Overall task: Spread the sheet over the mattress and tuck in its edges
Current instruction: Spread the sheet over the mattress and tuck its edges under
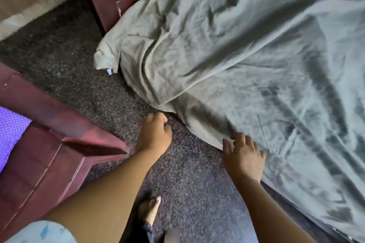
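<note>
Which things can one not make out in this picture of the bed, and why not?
1. Mattress: head view, fully covered by the sheet.
2. Sheet's far edges: cut off by the top and right frame edges.
3. Label on the hanging corner: too small to read.
4. Left hand: blur hides whether its fingertips touch the sheet.

The grey-green sheet (246, 55) lay rumpled, its corner bunched on the dark carpet (69, 69). The right hand (244, 156) rested spread fingers on the sheet's hanging edge. The left hand (156, 134) hovered just beside it, loosely curled, holding nothing.
</note>
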`<action>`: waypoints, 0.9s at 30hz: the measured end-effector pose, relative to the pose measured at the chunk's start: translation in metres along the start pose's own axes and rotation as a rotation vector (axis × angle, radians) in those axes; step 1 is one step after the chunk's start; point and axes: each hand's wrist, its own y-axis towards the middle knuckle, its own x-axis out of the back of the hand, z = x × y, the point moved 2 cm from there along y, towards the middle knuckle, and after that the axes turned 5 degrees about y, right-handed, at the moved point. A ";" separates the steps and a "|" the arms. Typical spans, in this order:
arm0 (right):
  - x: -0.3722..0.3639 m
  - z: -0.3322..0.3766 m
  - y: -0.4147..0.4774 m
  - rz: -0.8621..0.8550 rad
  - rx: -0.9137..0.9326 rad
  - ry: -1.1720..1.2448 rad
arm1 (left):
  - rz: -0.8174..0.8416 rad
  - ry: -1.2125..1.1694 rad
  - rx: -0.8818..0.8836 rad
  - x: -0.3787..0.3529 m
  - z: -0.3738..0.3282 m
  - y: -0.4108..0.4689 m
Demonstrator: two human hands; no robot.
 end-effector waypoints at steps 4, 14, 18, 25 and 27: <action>0.016 0.003 0.030 -0.080 0.139 -0.107 | -0.116 0.174 -0.286 0.018 -0.029 0.022; -0.004 0.014 0.051 -0.153 0.117 -0.183 | -0.153 0.611 -0.282 0.070 -0.008 0.112; -0.008 0.020 0.050 -0.226 0.117 -0.188 | -0.177 0.713 -0.271 0.096 0.004 0.150; -0.009 0.027 0.047 -0.310 0.153 -0.163 | -0.093 1.069 -0.550 0.116 0.010 0.189; -0.007 0.030 0.048 -0.256 0.127 -0.176 | -0.074 1.082 -0.429 0.129 0.023 0.199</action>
